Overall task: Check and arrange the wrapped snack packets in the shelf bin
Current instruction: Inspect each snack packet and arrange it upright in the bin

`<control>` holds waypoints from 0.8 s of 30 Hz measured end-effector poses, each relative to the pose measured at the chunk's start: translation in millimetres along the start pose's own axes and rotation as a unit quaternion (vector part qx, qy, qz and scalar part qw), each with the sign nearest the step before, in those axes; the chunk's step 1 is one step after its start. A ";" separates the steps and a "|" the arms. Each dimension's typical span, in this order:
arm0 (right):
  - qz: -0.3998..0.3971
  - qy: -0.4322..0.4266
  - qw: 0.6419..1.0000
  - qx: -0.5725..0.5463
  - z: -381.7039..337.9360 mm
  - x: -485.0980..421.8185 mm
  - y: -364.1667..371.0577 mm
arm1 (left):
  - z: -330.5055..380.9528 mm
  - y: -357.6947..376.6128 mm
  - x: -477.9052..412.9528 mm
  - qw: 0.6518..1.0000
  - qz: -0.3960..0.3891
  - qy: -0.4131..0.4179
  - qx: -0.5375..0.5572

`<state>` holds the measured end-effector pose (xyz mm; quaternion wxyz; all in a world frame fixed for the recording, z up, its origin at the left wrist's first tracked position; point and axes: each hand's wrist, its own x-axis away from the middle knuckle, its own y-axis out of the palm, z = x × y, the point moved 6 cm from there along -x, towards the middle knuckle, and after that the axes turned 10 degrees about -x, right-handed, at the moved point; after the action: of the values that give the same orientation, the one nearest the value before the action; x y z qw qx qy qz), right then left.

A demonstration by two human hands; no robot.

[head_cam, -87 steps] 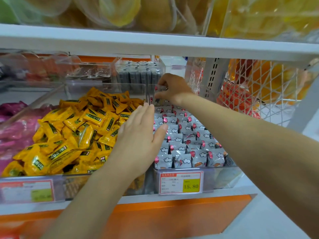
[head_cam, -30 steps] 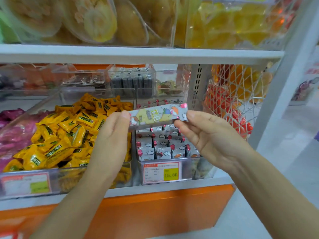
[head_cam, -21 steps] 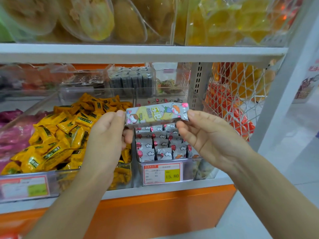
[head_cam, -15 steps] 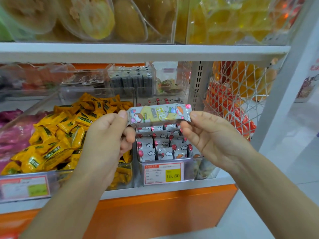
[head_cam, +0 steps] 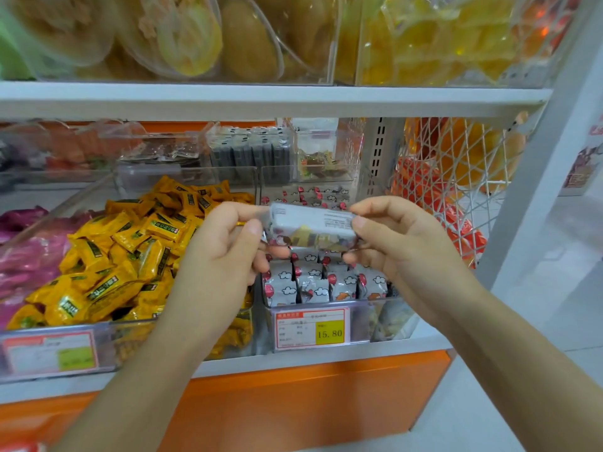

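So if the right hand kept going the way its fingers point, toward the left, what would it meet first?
The grey printed snack packet it already pinches; beyond that, probably the left hand gripping the other end, though depth is unclear.

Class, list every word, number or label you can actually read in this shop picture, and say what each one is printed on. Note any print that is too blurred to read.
"15.80": yellow patch of the price tag on the clear bin of grey packets.
Other print on that tag: too small to read.
Left price tag on the yellow snack bin: blurred, unreadable.
Held packet, gripped by left hand and right hand: fine print, unreadable.
Yellow packets: green labels, illegible.
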<state>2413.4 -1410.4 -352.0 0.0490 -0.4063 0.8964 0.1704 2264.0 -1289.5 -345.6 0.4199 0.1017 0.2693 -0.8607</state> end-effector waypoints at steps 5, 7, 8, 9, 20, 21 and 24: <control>-0.045 -0.056 0.996 0.062 -7.8 2.2 6.2 | 2.1 -2.9 1.5 0.999 0.003 -0.006 -0.032; -0.049 -0.063 0.994 0.076 -8.0 2.5 7.2 | 0.5 -2.6 -0.5 0.999 -0.001 -0.005 -0.033; -0.047 -0.063 0.993 0.084 -7.3 2.5 7.1 | -0.7 -2.3 -1.0 0.999 -0.004 -0.005 -0.032; -0.042 -0.063 0.993 0.092 -6.9 2.6 7.2 | -1.7 -1.8 -1.4 0.999 -0.008 -0.005 -0.031; 0.022 -0.140 0.968 0.205 -14.6 4.2 2.2 | 2.7 3.4 2.9 0.997 -0.046 0.015 -0.053; 0.029 -0.145 0.966 0.213 -15.0 4.3 1.9 | 2.9 4.4 2.9 0.997 -0.050 0.014 -0.057; 0.034 -0.146 0.965 0.216 -14.1 3.4 0.4 | 4.6 5.0 3.9 0.997 -0.058 0.009 -0.052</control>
<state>2411.5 -1417.4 -339.4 0.2599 -0.3259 0.9084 0.0312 2265.6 -1297.1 -345.3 0.3717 0.0717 0.3230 -0.8674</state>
